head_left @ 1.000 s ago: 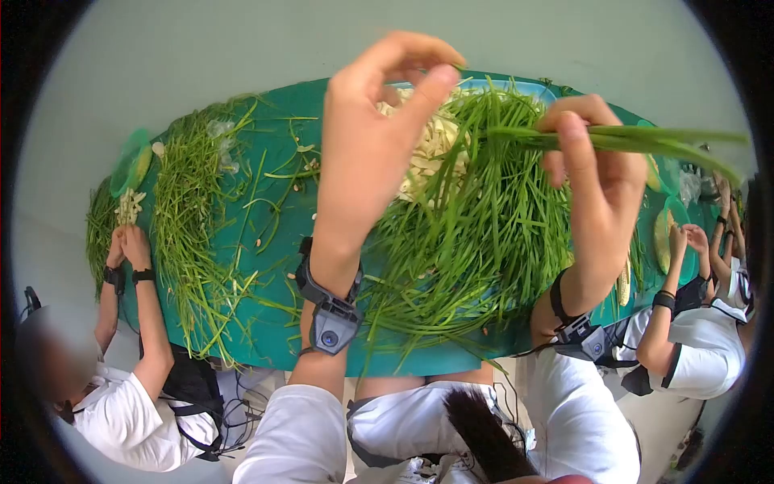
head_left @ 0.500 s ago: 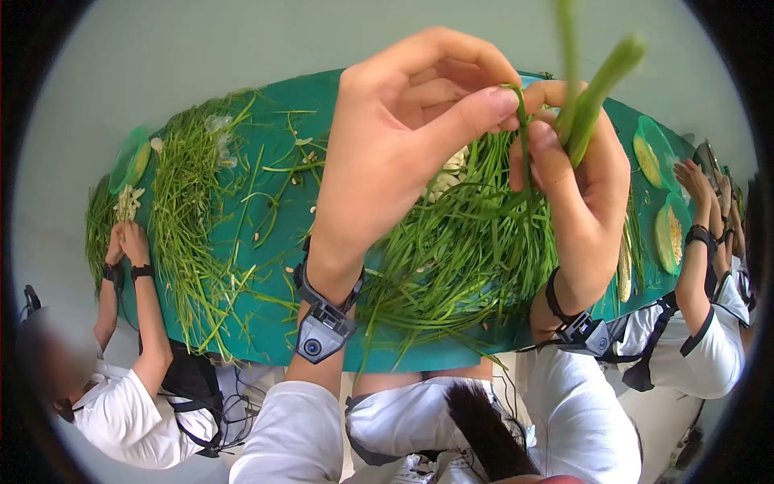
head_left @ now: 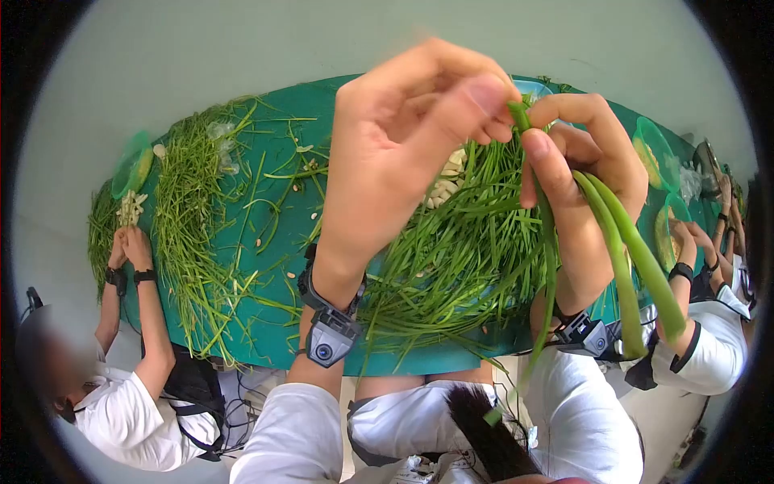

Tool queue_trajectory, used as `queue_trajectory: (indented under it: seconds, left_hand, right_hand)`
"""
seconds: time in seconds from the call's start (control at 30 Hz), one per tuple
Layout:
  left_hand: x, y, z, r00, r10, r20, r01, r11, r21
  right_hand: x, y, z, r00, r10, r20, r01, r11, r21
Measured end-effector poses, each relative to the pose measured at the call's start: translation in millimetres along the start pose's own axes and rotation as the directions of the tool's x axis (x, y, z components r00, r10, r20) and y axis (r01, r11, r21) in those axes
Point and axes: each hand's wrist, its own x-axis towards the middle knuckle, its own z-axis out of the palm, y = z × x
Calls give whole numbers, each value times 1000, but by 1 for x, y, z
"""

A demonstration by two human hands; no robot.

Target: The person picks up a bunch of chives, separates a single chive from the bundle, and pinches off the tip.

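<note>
My right hand (head_left: 584,161) pinches a bunch of long green stalks between thumb and forefinger. One flat green stalk (head_left: 546,242) hangs down below the thumb. Two thicker green stalks (head_left: 625,250) droop over the back of the hand toward the right forearm. My left hand (head_left: 403,137) is closed, its thumb and fingertips slightly blurred against the short upper end of the stalk (head_left: 518,114). Beneath both hands lies a big heap of long green leaves (head_left: 459,250), with a cluster of pale white pieces (head_left: 442,189) partly hidden behind my left hand.
A second pile of green stalks (head_left: 189,218) covers the left of the green table (head_left: 278,323). A co-worker's hands (head_left: 131,246) hold pale pieces near a green basket (head_left: 131,165). At right, another person's hands (head_left: 689,238) are by a green basket (head_left: 657,149).
The thick stalks, pointing upward before, now hang down to the right of my right hand. A small green bit appears low in front of me. The right co-worker's hands moved down to a basket.
</note>
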Motion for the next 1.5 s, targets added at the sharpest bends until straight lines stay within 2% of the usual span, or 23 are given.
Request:
queue_trajectory:
  seconds: [0.03,0.23,0.33,0.53,0.83,1.0,1.07,1.13,1.23,1.37,1.43,1.5]
  left_hand:
    - [1,0,-2,999,-24,43,26,998,-53]
    - [-2,2,-6,989,-77,123,82,996,-37]
    - [-2,-1,-6,987,-54,151,68,994,-90]
    - [-2,0,-3,990,-84,115,93,993,-75]
    - [-1,0,-10,987,-41,153,58,992,-109]
    - [0,-4,-8,992,-18,122,27,997,-72]
    - [2,-9,-8,994,-2,113,7,999,-45]
    - [3,-15,-8,994,47,94,-50,999,23]
    - [4,-17,-3,997,59,54,-59,998,3]
    - [4,-15,2,1000,-12,17,12,1000,-5]
    - [4,-12,2,1000,-19,-20,20,997,76]
    - [3,-9,0,998,-59,-22,61,995,81]
  right_hand:
    - [0,-1,0,1000,7,-5,-7,1000,1]
    - [-1,-2,0,999,32,9,-32,999,-8]
    - [-1,-1,0,999,38,2,-38,999,-7]
    - [-3,-2,2,998,64,-15,-64,998,9]
    - [0,1,9,999,43,-27,-41,997,62]
    - [1,2,12,999,23,-36,-20,995,93]
    - [3,1,13,994,100,-49,-87,973,213]
    - [4,1,13,995,81,-65,-68,982,179]
    - [6,5,8,997,27,-73,-21,996,86]
    - [5,5,4,998,61,-34,-59,996,65]
    - [5,7,3,998,65,-2,-64,996,54]
    - [5,9,6,999,44,-3,-43,994,103]
